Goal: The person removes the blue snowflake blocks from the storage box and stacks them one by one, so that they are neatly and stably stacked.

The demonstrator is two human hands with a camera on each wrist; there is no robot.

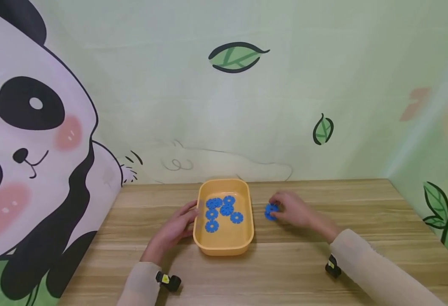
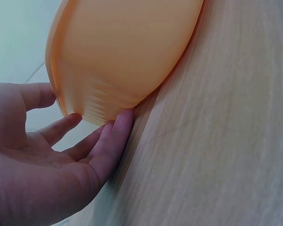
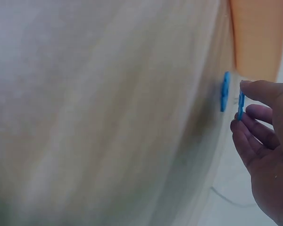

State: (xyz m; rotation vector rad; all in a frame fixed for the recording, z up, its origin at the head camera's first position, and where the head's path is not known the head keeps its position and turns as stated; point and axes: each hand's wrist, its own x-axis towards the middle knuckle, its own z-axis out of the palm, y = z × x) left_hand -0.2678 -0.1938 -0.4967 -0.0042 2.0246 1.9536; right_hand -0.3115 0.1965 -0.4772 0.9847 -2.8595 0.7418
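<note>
A yellow plastic tray (image 1: 224, 248) stands on the table with several blue notched snowflake discs (image 1: 211, 226) lying in it. My left hand (image 1: 176, 227) is at the tray's left side, its relaxed fingertips (image 2: 118, 125) touching the outer wall and rim. To the right of the tray, my right hand (image 1: 294, 210) pinches a blue snowflake disc (image 3: 241, 104) between thumb and fingertips. Another blue disc (image 3: 224, 92) lies on the tabletop just beneath the pinched one. In the head view the fingers partly cover these two discs.
The wood-grain table (image 1: 285, 272) runs back to a pale green wall sheet (image 1: 193, 106) printed with a panda and leaves. The tray's far end is near the table's back edge. A small black camera (image 1: 168, 281) is strapped at each wrist.
</note>
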